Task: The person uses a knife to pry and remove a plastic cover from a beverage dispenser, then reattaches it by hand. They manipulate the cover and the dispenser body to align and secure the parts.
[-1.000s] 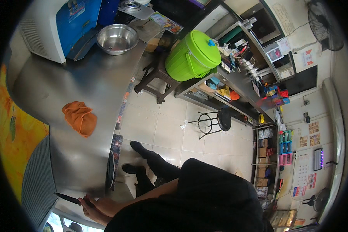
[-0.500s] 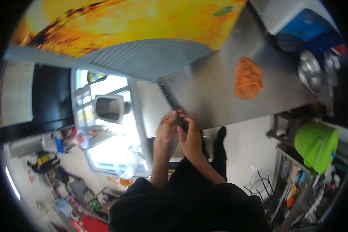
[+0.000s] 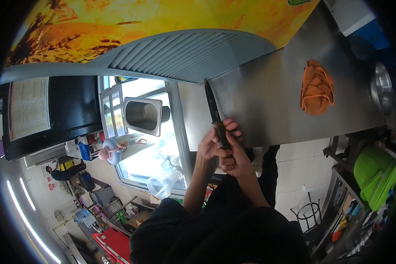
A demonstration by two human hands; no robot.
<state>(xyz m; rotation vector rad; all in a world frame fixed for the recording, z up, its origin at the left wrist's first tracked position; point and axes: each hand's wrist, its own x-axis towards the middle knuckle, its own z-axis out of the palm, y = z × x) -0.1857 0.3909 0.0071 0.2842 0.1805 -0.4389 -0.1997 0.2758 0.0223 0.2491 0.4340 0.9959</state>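
A knife [image 3: 212,105] with a dark blade and brown handle is held between my two hands, its blade pointing away from me over the steel counter's left end. My left hand [image 3: 210,144] wraps round the handle from the left, with fingertips showing on the handle's right side. Around the handle's butt end, my right hand [image 3: 238,160] is closed with its fingers curled. Part of the handle is hidden by the fingers. To the right on the counter [image 3: 268,97], a crumpled orange cloth [image 3: 317,88] lies apart from both hands.
A grey louvred machine panel [image 3: 189,55] borders the counter's far side. Left stands a metal container [image 3: 143,115] by a bright window, with clear plastic cups [image 3: 160,185] nearer me. A metal bowl [image 3: 381,90] and green bin [image 3: 374,176] are at the right. Someone [image 3: 68,169] is far left.
My view has swung, so the counter and cloth sit farther right. My right hand's fingers, straighter before, are now curled at the handle's end. The knife stays in my hands.
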